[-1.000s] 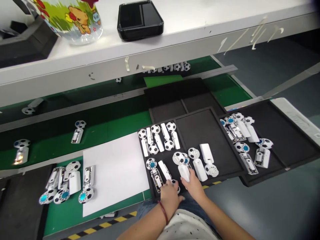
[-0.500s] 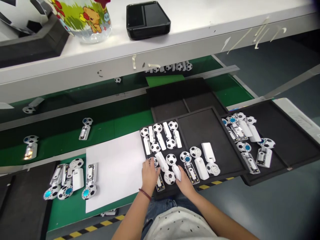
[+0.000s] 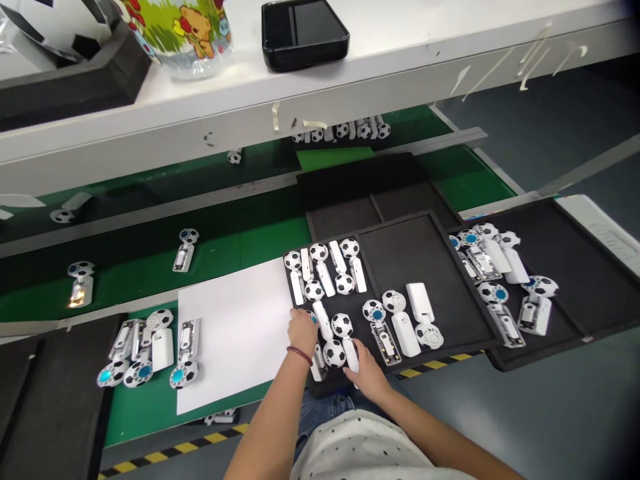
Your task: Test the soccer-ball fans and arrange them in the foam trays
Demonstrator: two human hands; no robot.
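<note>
My right hand (image 3: 369,375) is closed around the white handle (image 3: 351,355) of a football-patterned device lying in the near part of a black tray (image 3: 453,293). My left hand (image 3: 303,332) bends its fingers over the ball end of another football-patterned device, whose opened handle (image 3: 319,365) shows below it; the fingers partly hide this unit. Between the hands lie a ball head (image 3: 334,353) and its white handle (image 3: 322,321). Behind them, several closed devices (image 3: 325,273) stand in a tight row. To the right are an opened unit (image 3: 385,333) and two white ones.
A white sheet (image 3: 235,333) lies left of the tray, with opened units (image 3: 185,353) beside it. More units (image 3: 81,283) sit on the green belt (image 3: 240,233). Another black tray (image 3: 575,267) is at right. Above runs a white shelf (image 3: 390,73) with a black phone-like object (image 3: 304,35).
My right hand has turned its device's handle to lie straighter beside the neighbouring ball. My left hand has shifted slightly over its unit. The units on the belt have moved a little right.
</note>
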